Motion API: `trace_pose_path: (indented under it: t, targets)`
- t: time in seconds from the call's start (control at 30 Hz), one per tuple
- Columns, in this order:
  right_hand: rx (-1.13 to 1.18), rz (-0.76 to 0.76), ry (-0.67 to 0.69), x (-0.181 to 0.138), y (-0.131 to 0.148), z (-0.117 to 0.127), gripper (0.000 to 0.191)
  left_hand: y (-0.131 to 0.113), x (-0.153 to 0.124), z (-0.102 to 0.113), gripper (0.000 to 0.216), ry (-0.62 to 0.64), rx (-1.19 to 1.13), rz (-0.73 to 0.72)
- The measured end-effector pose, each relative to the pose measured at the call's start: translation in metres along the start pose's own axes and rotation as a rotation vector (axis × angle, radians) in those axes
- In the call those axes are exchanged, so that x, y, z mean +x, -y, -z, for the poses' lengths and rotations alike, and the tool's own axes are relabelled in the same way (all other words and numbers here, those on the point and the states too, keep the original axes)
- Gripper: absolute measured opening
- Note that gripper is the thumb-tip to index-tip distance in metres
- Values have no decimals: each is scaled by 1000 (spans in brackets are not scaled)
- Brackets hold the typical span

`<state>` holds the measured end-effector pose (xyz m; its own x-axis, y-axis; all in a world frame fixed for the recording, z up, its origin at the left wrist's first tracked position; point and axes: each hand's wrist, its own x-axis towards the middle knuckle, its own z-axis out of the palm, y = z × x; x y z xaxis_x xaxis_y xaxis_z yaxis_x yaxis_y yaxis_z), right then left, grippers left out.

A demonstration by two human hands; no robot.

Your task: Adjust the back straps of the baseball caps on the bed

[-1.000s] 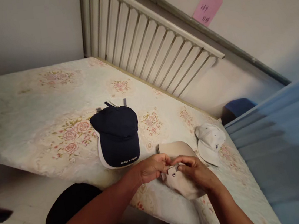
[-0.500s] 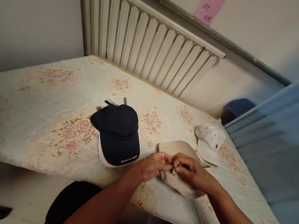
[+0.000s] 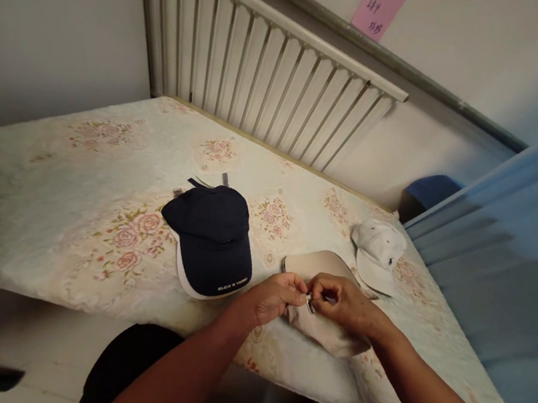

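A beige cap [image 3: 315, 266] lies at the near edge of the floral mattress [image 3: 69, 184], its brim pointing away from me. My left hand [image 3: 274, 297] and my right hand [image 3: 343, 303] meet over its rear. Both pinch the cap's back strap, where a small metal buckle [image 3: 309, 302] shows between the fingertips. The fingers of both hands are curled and closed on the strap.
A navy cap [image 3: 212, 239] with white lettering on its brim lies to the left of the beige one. A white cap [image 3: 378, 250] lies to the right. A slatted metal headboard [image 3: 275, 72] leans along the wall. A pink note [image 3: 378, 6] sticks to the wall. Blue fabric [image 3: 520, 258] hangs at the right.
My hands have drawn closer together on the strap, and my right hand has shifted slightly up toward the buckle. The caps on the mattress have not moved.
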<state>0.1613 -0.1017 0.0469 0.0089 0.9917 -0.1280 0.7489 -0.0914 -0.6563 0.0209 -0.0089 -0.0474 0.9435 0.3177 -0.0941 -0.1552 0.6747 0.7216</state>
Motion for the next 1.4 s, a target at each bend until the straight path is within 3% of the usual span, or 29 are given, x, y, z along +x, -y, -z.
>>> trace_pose_path:
  t: [0.33,0.53,0.9,1.1,1.4]
  targets:
    - [-69,-20,-76,-1,13,-7,9,1,-1,1,30,-26,51,-6]
    - [22,15,-36,-3,3,-11,10,6,2,6,25,-16,181,-30]
    - [60,-38,-187,-4,-12,-25,23,-12,-8,-6,23,-37,357,-24]
    - [281,-124,-31,-4,-15,-17,10,-18,-11,-10,22,-65,362,-31]
    - [137,-153,-125,0,-8,-22,15,-16,-10,-11,21,-62,344,-58]
